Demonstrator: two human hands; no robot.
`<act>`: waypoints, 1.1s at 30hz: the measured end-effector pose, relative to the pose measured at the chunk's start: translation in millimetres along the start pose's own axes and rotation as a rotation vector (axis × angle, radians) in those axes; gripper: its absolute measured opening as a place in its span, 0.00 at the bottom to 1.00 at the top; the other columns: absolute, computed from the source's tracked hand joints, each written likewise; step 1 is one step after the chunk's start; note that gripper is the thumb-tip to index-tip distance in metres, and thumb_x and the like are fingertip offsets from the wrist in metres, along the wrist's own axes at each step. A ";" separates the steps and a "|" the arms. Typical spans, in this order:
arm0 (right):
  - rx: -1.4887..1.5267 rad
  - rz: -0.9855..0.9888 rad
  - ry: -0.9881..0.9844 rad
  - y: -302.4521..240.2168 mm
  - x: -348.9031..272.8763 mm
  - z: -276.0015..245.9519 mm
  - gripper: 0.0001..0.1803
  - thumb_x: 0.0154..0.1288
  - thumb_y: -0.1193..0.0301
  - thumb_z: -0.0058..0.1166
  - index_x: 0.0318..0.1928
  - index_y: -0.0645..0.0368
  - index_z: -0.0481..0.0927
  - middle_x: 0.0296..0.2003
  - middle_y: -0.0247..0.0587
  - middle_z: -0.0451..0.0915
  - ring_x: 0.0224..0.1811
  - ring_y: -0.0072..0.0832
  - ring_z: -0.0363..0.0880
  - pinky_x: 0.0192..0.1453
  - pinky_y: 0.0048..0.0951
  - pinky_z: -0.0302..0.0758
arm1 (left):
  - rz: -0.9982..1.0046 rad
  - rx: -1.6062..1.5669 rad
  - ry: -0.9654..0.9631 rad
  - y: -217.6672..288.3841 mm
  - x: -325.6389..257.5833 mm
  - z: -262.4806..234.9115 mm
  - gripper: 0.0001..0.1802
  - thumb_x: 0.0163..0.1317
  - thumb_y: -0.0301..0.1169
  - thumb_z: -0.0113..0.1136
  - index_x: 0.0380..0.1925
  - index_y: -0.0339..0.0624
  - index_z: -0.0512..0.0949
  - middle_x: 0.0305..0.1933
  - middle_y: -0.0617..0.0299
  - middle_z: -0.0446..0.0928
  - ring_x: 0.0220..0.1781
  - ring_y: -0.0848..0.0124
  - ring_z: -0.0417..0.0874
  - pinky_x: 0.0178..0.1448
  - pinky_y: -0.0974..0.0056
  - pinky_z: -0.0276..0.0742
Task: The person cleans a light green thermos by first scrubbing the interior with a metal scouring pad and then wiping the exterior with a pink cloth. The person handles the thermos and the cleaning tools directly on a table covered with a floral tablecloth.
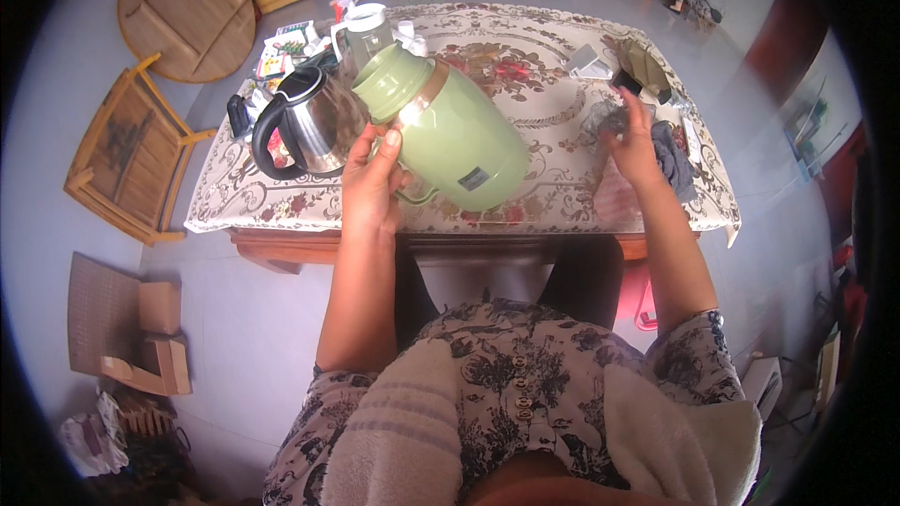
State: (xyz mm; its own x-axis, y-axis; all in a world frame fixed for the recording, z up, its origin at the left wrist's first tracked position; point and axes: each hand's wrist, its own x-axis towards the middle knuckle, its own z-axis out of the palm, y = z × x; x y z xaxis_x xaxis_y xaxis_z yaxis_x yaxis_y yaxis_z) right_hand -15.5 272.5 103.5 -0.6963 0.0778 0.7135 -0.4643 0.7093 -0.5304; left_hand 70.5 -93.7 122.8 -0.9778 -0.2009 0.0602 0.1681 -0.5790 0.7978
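Note:
My left hand (373,180) grips a large green thermos flask (452,126) by its handle and holds it tilted above the table, its mouth pointing up and left. My right hand (630,143) rests on the table to the right, fingers closed around a crumpled clear plastic piece (600,122). A steel electric kettle (305,122) with a black handle stands just left of the flask. The table is covered with a floral lace cloth (553,66).
A white jug (366,30) and small packets (281,47) sit at the table's far left. A grey cloth (673,157) and a dark folded item (647,70) lie at the right. Wooden folding chairs (131,155) and a round wooden top (187,9) stand on the floor at left.

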 end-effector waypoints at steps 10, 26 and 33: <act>0.042 0.240 -0.619 14.3 9.3 20.1 0.14 0.53 0.75 0.61 0.43 0.60 0.81 0.31 0.36 0.81 0.32 0.24 0.78 0.38 0.27 0.76 | 0.026 0.289 0.057 5.7 -10.7 14.8 0.39 0.50 0.32 0.74 0.61 0.37 0.66 0.38 0.63 0.79 0.25 0.82 0.71 0.25 0.76 0.63; 0.612 0.129 -0.462 -136.4 30.7 10.7 0.22 0.54 0.74 0.65 0.49 0.58 0.73 0.44 0.39 0.73 0.44 0.28 0.78 0.43 0.26 0.77 | -0.040 0.432 -0.137 -31.1 -14.4 79.1 0.31 0.57 0.29 0.67 0.60 0.37 0.67 0.32 0.67 0.78 0.20 0.82 0.66 0.22 0.75 0.61; 0.694 0.356 -0.465 -87.4 26.9 13.0 0.45 0.46 0.56 0.73 0.61 0.61 0.67 0.57 0.51 0.70 0.62 0.35 0.66 0.61 0.36 0.68 | 0.014 0.508 -0.187 -33.0 -17.6 80.0 0.31 0.59 0.30 0.66 0.61 0.37 0.67 0.44 0.61 0.78 0.29 0.79 0.74 0.29 0.74 0.70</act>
State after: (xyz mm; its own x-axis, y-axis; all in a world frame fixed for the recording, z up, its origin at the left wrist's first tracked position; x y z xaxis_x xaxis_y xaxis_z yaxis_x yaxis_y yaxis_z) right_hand -0.8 203.5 163.1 -0.9426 -0.1855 0.2776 -0.2997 0.1037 -0.9484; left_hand 72.0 -7.8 143.4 -0.9893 -0.0351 0.1415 0.1446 -0.1135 0.9830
